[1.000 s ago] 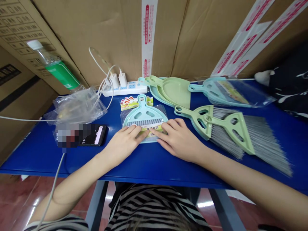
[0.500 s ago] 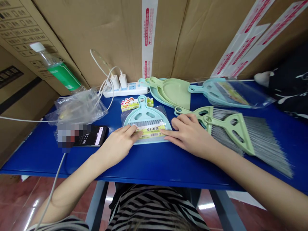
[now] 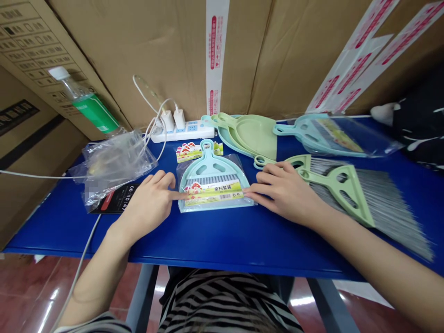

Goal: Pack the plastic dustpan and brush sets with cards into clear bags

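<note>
On the blue bench (image 3: pixel 208 240), right in front of the person, a bagged teal dustpan-and-brush set (image 3: pixel 211 169) lies flat and isn't lifted. Compared with a second ago, the hands have eased off it. The left hand (image 3: pixel 149 203) was lying across the pack, but now its fingers are loosely curled, with just the index fingertip (image 3: pixel 175 195) poking the left end of the label card (image 3: pixel 213 192). The right hand (image 3: pixel 282 194) has its fingers spread and fairly flat, tips resting at the pack's right edge. Neither hand is pinching anything, so the pack is being touched, not held. Upshot: the card is now almost fully uncovered, mushroom picture and barcode included.

Just behind the pack is a small mushroom card (image 3: pixel 189 152), with a power strip (image 3: pixel 182 133) further back. To the right, a green dustpan (image 3: pixel 248 136) sits on a teal one, next to another bagged set (image 3: pixel 333 136) and a loose green brush (image 3: pixel 342 192). Over on the left, a crumpled plastic bag (image 3: pixel 116 162) lies near a phone (image 3: pixel 116 201), which is partly under clear plastic.
</note>
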Demonstrator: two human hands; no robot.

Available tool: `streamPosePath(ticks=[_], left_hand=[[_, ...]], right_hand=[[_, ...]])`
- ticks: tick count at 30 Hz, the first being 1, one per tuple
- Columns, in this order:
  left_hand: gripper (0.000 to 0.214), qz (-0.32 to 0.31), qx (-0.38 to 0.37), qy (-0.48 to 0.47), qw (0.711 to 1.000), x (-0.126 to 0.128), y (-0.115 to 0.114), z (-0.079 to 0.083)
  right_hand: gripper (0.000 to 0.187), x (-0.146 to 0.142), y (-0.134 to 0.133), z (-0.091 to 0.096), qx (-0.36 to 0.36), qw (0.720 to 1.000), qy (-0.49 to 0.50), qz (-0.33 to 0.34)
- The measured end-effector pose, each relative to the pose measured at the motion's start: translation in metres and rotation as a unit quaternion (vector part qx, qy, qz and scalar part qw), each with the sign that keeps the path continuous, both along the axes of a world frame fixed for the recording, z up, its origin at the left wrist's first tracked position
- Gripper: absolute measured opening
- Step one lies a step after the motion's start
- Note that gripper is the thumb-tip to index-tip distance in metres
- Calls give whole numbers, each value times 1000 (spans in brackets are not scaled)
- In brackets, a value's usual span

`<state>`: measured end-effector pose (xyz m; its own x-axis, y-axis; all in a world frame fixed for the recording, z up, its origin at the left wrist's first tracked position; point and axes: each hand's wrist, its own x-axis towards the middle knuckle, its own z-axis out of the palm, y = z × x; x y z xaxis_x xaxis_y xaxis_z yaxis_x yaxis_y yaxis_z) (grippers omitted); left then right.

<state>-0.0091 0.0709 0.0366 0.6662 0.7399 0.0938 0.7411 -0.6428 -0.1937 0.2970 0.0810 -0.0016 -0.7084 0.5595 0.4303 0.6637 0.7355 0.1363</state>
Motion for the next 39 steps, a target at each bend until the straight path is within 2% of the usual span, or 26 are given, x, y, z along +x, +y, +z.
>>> streamPosePath(ticks=[5, 9, 13, 16, 18, 21, 23, 26, 32, 39], left_hand=[[44, 36, 19, 11, 999, 2, -2, -1], [44, 41, 18, 3, 999, 4, -5, -2], [40, 43, -10, -30, 999, 6, -4, -2], [30, 58, -38, -19, 997, 10, -4, -2], [25, 85, -59, 5, 995, 14, -4, -1], [23, 161, -94, 42, 982, 21, -5, 2], [22, 210, -120, 61, 968, 26, -5, 4], [21, 246, -144, 70, 956, 31, -4, 4], [16, 257, -147, 38, 954, 33, 1, -2], [19, 232, -175, -70, 954, 24, 3, -10]], right_hand=[[39, -2, -1, 0, 9, 1000, 12, -5], [37, -3, -3, -1, -13, 1000, 27, -1], [29, -5, -4, -2, -92, 992, 81, -6], [22, -8, -6, -2, -165, 979, 121, -17], [17, -10, -7, -2, -206, 967, 147, -29], [7, -14, -8, -4, -250, 947, 191, -65], [8, -16, -8, -5, -268, 935, 214, -94], [14, -19, -7, -8, -286, 923, 231, -116], [16, -23, -5, -11, -316, 907, 256, -112], [18, -24, -4, -11, -334, 891, 299, -68]])
